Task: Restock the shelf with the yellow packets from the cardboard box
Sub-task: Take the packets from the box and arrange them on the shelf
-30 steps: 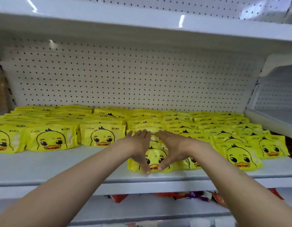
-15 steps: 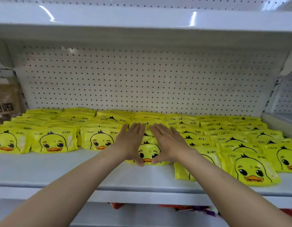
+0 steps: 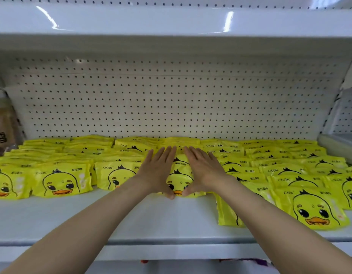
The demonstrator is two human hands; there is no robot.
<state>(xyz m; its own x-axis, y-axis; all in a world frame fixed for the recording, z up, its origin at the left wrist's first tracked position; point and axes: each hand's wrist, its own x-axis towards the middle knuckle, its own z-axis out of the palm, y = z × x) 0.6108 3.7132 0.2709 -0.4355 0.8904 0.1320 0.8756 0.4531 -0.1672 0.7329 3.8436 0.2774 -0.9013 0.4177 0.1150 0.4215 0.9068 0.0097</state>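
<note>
Rows of yellow packets with a duck face lie flat on the white shelf [image 3: 151, 220]. My left hand [image 3: 158, 171] and my right hand [image 3: 203, 170] rest side by side on one row of yellow packets [image 3: 179, 177] in the middle. Fingers are straight and flat on top, thumbs touch the front packet's lower edge. One yellow packet [image 3: 317, 210] at the right sits further forward than the others, with another packet [image 3: 228, 213] partly behind my right forearm. The cardboard box is out of view.
A white pegboard back wall [image 3: 171, 101] rises behind the packets and an upper shelf [image 3: 171, 20] hangs overhead. A brown bag [image 3: 2, 129] stands at the far left. A neighbouring shelf [image 3: 341, 143] is at the right. Red and purple goods [image 3: 248, 262] show below.
Both hands have pushed the middle row of packets back from the shelf's front edge into line with the rows at the left. The camera has moved closer.
</note>
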